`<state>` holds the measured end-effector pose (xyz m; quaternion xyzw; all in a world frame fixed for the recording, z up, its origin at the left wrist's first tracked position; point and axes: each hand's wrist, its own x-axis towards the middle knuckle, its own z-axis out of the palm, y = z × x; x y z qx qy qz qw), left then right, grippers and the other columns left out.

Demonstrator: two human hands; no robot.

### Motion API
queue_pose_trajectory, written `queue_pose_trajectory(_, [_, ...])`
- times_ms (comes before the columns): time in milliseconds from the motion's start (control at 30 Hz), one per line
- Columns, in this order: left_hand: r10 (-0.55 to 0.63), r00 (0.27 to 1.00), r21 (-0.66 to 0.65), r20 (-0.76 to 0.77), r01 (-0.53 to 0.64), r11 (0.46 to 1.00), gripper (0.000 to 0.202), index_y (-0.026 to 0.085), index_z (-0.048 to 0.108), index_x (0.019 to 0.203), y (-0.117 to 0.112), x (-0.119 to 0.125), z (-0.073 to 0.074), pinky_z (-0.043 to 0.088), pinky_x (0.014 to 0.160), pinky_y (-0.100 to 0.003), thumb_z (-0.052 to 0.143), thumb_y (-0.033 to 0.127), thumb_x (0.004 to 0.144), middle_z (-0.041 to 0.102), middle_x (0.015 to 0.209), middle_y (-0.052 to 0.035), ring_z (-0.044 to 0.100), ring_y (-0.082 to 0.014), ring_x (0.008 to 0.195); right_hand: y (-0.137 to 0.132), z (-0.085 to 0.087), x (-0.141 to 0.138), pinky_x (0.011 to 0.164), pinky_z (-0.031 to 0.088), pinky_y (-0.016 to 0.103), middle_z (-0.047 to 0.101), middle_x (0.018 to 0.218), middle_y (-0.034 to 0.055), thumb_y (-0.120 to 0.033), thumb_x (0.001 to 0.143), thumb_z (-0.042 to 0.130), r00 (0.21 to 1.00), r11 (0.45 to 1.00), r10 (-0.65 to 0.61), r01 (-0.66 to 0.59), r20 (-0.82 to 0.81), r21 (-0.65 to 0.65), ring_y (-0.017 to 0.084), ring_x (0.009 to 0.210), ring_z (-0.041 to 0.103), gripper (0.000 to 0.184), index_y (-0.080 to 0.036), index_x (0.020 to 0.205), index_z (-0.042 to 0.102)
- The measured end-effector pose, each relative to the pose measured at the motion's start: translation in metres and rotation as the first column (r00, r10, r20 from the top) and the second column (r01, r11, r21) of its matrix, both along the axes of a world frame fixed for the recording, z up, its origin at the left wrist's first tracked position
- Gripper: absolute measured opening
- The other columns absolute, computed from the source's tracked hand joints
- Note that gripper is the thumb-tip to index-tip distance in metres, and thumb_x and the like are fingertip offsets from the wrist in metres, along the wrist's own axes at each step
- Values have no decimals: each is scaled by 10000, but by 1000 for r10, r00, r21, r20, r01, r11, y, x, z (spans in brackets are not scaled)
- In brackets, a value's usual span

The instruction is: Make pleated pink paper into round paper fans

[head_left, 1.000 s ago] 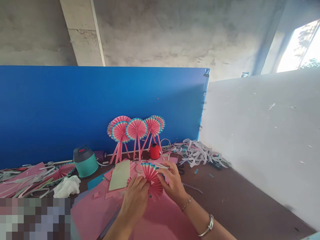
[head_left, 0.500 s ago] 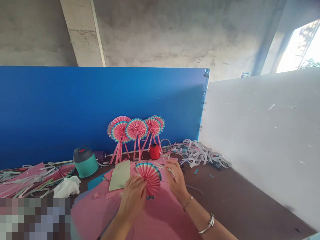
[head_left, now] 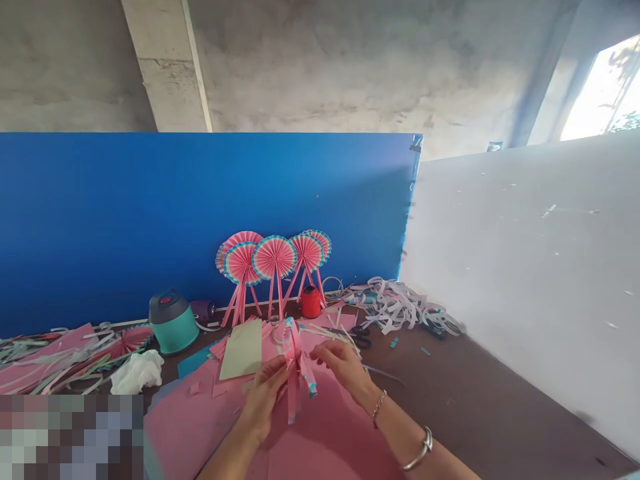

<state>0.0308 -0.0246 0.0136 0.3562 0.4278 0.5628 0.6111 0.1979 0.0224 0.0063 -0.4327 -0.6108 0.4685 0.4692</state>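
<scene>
My left hand (head_left: 263, 403) grips a pink pleated paper fan (head_left: 295, 367) with a teal edge, now folded into a narrow bundle standing upright. The fingertips of my right hand (head_left: 343, 370) are pinched close beside the bundle, and I cannot tell if they hold it. Beneath both hands lies a sheet of pink paper (head_left: 200, 417). A pale green card (head_left: 241, 350) rests just left of the bundle, and loose paper strips (head_left: 325, 331) lie beyond it.
Finished pink paper fans on sticks (head_left: 274, 257) lean against a blue board (head_left: 150, 220), beside a red spool (head_left: 311, 302). Further out are a teal container (head_left: 173, 322), crumpled white tissue (head_left: 137, 371), scissors (head_left: 361, 339), and a heap of paper strips (head_left: 400, 303). A white board (head_left: 525, 267) borders the brown table (head_left: 450, 380).
The fan, spread into a wide half-circle earlier, is now folded shut into a narrow bundle. My hands have moved closer together around it.
</scene>
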Motion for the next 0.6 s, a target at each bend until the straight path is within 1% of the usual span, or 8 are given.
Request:
queue_pose_trajectory(33, [-7, 999, 22, -41, 8, 1000, 285, 187, 729, 796, 0, 0, -1, 475, 666, -245, 794, 386, 604, 714, 747, -23, 640, -171, 706, -3, 1, -2, 580, 380, 275, 634, 676, 31, -458, 758, 598, 999, 997, 53, -52, 3, -59, 179, 665, 547, 292, -200, 645, 674])
queue_pose_trajectory(100, [-49, 991, 68, -123, 57, 996, 261, 193, 737, 794, -1, 1, -1, 469, 670, -254, 762, 404, 644, 717, 736, -22, 634, -170, 676, -6, 1, -4, 541, 354, 257, 616, 652, 15, -458, 762, 591, 992, 985, 126, -123, 12, -119, 160, 630, 534, 294, -197, 663, 684])
queue_pose_trajectory(167, [-113, 977, 104, -181, 134, 986, 267, 187, 741, 808, -2, 3, 1, 465, 677, -268, 729, 421, 680, 715, 711, -25, 622, -167, 637, -9, 1, -4, 542, 349, 249, 607, 645, 2, -444, 765, 591, 983, 970, 180, -183, -32, -162, 145, 618, 521, 276, -196, 698, 692])
queue_pose_trajectory(267, [-184, 961, 142, -204, 215, 966, 319, 165, 742, 814, -1, 5, 2, 469, 706, -295, 716, 452, 678, 713, 697, -44, 629, -189, 655, -11, 1, -4, 569, 365, 248, 603, 627, -9, -400, 747, 614, 969, 950, 221, -240, -110, -202, 132, 596, 514, 231, -184, 712, 691])
queue_pose_trajectory(367, [-197, 957, 157, -212, 232, 960, 353, 155, 740, 807, 0, 5, 1, 472, 748, -316, 739, 466, 641, 714, 718, -54, 638, -209, 702, -11, 2, -4, 585, 380, 245, 614, 651, -1, -361, 746, 601, 955, 937, 237, -273, -179, -216, 135, 619, 530, 212, -175, 693, 689])
queue_pose_trajectory(500, [-191, 956, 177, -223, 233, 956, 331, 164, 735, 754, 3, 4, -4, 465, 802, -327, 746, 471, 631, 715, 755, -54, 633, -222, 779, -12, 2, -5, 592, 384, 230, 621, 681, 2, -307, 738, 588, 934, 918, 248, -311, -257, -245, 128, 642, 540, 180, -170, 667, 681])
queue_pose_trajectory(600, [-190, 956, 188, -222, 233, 954, 331, 172, 742, 786, 4, 3, -8, 457, 830, -325, 749, 468, 638, 715, 784, -55, 629, -223, 815, -12, 3, -6, 595, 383, 227, 619, 679, 0, -289, 724, 608, 918, 909, 242, -328, -313, -258, 122, 636, 541, 149, -163, 673, 670])
